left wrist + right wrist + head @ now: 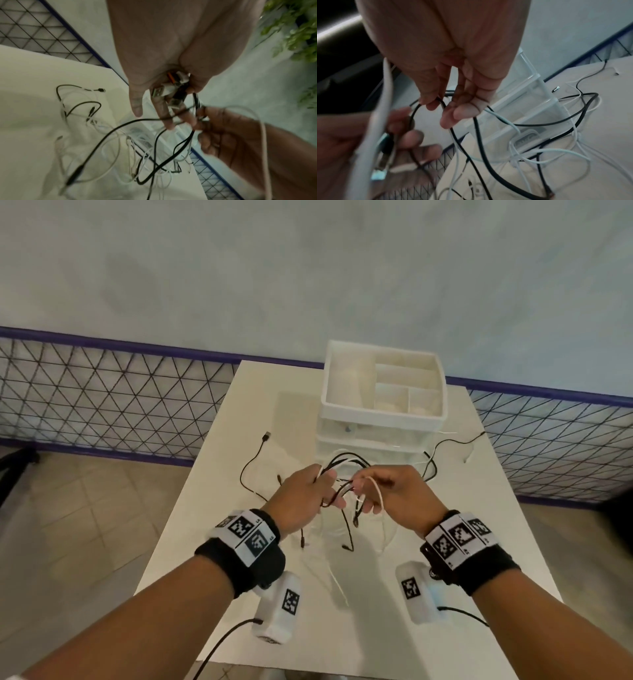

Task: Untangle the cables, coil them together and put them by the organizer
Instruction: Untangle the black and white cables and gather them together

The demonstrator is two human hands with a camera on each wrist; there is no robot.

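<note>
Above a white worktop (462, 542), the left hand (301, 501) grips a bundle of cable plugs (169, 88), while the right hand (394, 494) pinches black and white cables (346, 470). The tangle trails down towards the white organizer (383, 412) behind.

We see a white table (212, 474) against a pale blue wall (308, 268), with black wire mesh fencing (102, 392) behind it. Beige floor tiles (85, 508) lie left, and green foliage (295, 27) shows in the left wrist view.
</note>
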